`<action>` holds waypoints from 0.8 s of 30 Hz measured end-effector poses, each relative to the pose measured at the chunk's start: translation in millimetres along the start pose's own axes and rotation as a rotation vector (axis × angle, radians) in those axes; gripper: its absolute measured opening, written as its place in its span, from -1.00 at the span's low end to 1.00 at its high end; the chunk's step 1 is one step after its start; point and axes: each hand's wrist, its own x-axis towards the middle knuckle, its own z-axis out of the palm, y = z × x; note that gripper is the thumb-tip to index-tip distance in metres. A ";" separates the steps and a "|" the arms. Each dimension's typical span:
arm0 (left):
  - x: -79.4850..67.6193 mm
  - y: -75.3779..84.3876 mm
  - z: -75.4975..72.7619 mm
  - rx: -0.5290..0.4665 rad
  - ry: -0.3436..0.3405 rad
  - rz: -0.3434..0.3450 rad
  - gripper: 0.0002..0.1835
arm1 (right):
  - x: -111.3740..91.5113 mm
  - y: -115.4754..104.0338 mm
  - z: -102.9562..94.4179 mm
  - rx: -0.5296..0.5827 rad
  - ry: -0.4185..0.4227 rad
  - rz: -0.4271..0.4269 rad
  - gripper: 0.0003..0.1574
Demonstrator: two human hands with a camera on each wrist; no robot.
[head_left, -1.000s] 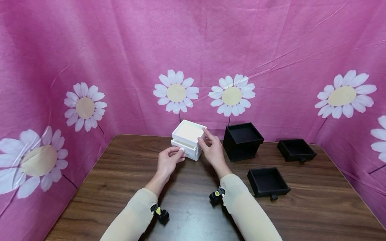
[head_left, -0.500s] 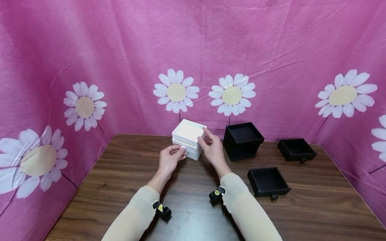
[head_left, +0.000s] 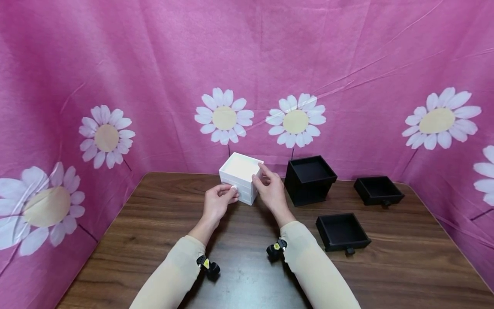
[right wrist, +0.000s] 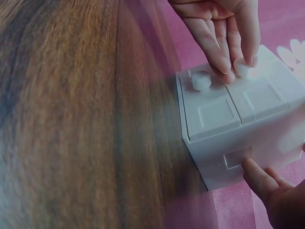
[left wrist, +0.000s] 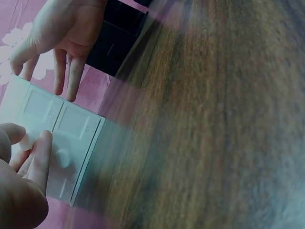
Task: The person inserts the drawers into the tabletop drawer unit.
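A small white two-drawer box stands on the wooden table, both drawer fronts flush with its face. My left hand pinches the round white knob of the upper drawer between thumb and fingers. Below it, the lower drawer's knob is untouched. My right hand rests against the box's right side, fingertips near the top edge and on the side wall. Recessed panels mark both drawer fronts in the wrist views. The inside of each drawer is hidden.
A black box with a shallow top tray stands right of the white one. Two black drawers lie farther right, one at the back and one nearer. A pink flowered cloth hangs behind the wooden table.
The upper white drawer, which stuck out a second ago, has slid back into the box with my left hand on its knob. My right hand has stayed at the box's side.
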 end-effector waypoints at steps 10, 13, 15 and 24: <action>0.1 -1.5 -2.0 0.012 0.001 -0.021 -0.74 | -0.4 0.8 0.1 0.004 0.000 0.008 -0.36; -1.9 -3.3 -5.6 0.018 -0.002 -0.020 -0.72 | -1.0 0.7 0.3 0.003 -0.002 0.008 -0.35; -4.4 -5.0 -9.1 0.015 0.000 -0.019 -0.72 | -2.2 0.5 0.2 0.000 -0.011 0.009 -0.35; -15.9 -0.3 -24.5 0.046 -0.010 -0.021 -0.71 | -4.1 0.9 -6.3 -0.021 -0.056 0.029 -0.31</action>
